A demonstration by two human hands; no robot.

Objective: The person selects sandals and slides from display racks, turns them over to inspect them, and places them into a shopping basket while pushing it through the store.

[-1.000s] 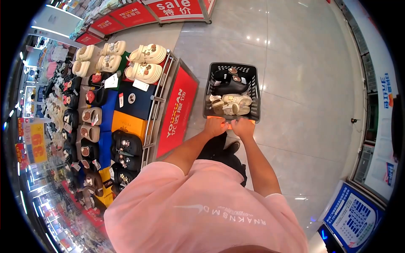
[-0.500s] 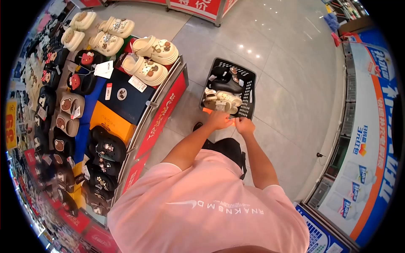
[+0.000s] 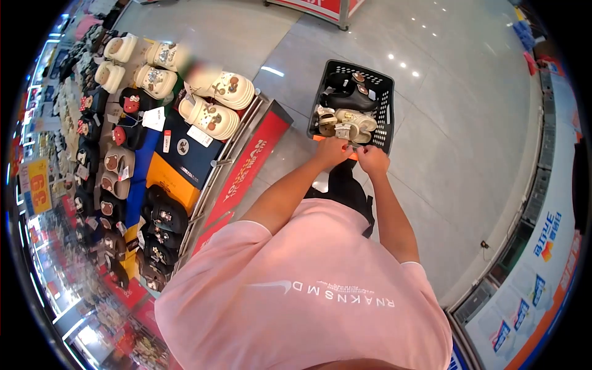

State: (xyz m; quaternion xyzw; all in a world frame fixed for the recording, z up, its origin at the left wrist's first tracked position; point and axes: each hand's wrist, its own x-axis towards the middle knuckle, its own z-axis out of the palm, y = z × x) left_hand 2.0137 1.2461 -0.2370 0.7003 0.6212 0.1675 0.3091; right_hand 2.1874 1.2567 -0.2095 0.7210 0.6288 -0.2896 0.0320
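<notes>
A black plastic basket (image 3: pixel 383 83) stands ahead of me on a tiled floor, with black clogs (image 3: pixel 345 98) and cream clogs (image 3: pixel 354 120) lying in it. My left hand (image 3: pixel 333 152) and my right hand (image 3: pixel 372 160) both grip its orange handle (image 3: pixel 351 155) at the near rim, side by side. My pink shirt fills the lower part of the view.
To my left stands a shoe display table (image 3: pixel 237 145) with a red front panel (image 3: pixel 246 172), holding cream, black and brown clogs and flat blue and orange boxes. A red sale stand (image 3: pixel 320 7) is far ahead. Blue wall panels (image 3: pixel 549 246) run along the right.
The view has swung: the basket now sits higher and further right in the picture, and the display table has shifted left. Both hands stay on the handle.
</notes>
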